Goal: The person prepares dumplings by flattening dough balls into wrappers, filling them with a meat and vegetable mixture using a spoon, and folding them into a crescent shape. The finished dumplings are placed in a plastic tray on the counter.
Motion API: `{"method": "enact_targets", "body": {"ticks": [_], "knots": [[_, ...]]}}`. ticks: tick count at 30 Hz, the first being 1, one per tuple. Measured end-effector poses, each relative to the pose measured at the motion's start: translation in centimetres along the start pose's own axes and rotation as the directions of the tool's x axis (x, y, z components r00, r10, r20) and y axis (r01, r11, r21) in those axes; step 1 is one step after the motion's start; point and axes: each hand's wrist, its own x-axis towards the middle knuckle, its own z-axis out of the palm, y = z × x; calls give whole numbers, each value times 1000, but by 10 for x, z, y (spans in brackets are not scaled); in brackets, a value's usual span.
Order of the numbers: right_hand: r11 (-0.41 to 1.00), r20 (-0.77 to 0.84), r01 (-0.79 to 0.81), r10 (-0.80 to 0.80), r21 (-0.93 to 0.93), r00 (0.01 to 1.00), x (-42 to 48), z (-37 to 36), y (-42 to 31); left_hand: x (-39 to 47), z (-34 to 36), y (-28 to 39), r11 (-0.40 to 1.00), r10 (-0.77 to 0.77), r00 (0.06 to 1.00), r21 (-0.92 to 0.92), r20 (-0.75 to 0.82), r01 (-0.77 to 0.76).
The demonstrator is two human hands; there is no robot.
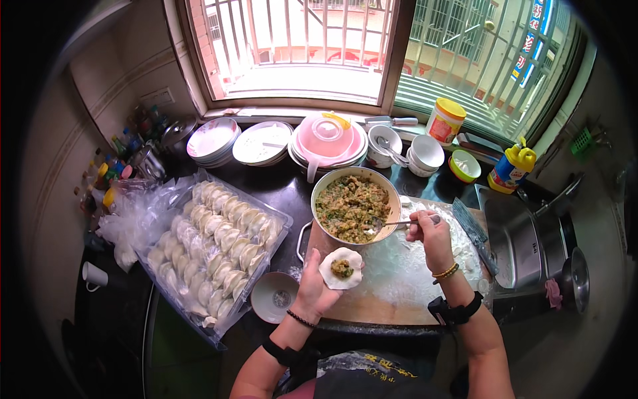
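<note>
On the palm and fingers of my left hand (315, 290) rests a round dumpling wrapper (340, 285), with a dab of chopped filling (342, 269) at its centre. My right hand (432, 240) grips a metal spoon (404, 222) by its handle. The spoon's tip reaches into a round bowl (397, 210) of minced filling (353, 202) with green bits. Below the bowl lies a wooden board (359, 313), heavily dusted with flour (411, 272) on its right side. Left of my left hand, a clear plastic tray (280, 219) carries rows of folded dumplings (219, 234).
A small bowl (264, 299) sits between tray and board. A cleaver (471, 232) lies along the board's right edge, beside a steel sink (513, 239). Stacked plates (214, 142), a pink strainer (326, 137) and white bowls (427, 152) line the back. Plastic bags (132, 224) bunch at the left.
</note>
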Motion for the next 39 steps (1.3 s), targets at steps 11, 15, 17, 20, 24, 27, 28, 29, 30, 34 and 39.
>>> {"method": "enact_targets", "body": {"ticks": [11, 15, 17, 20, 24, 27, 28, 29, 30, 34, 39], "knots": [[499, 456, 588, -371, -637, 809, -5, 26, 20, -5, -15, 1, 1000, 12, 1000, -27, -9, -12], [481, 491, 626, -388, -613, 779, -2, 23, 33, -6, -18, -1, 998, -11, 1000, -61, 17, 12], [568, 416, 538, -342, -623, 843, -4, 21, 35, -8, -19, -2, 998, -7, 999, -63, 42, 9], [671, 319, 409, -261, -619, 911, -13, 14, 36, -11, -17, -5, 997, -13, 999, -74, 44, 16], [767, 252, 324, -217, -554, 943, -24, 13, 31, -17, -13, -8, 997, -33, 999, -68, 0, 33], [740, 330, 367, -206, -564, 921, -16, 19, 30, -17, -14, -11, 999, -33, 999, -2, -15, 33], [654, 385, 505, -333, -563, 861, -13, 22, 30, -16, -13, -12, 999, -39, 999, -2, -11, 39], [621, 383, 522, -355, -585, 853, -12, 21, 29, -16, -11, -12, 999, -45, 999, -1, -8, 45], [588, 387, 539, -376, -602, 842, -10, 21, 30, -16, -11, -11, 999, -45, 999, -2, -7, 45], [542, 370, 568, -437, -620, 820, -12, 23, 7, -16, -16, -8, 1000, -30, 999, -8, -32, 30], [601, 289, 478, -389, -640, 875, -5, 25, 9, -12, -19, -10, 999, -39, 999, -21, -2, 39]]}}
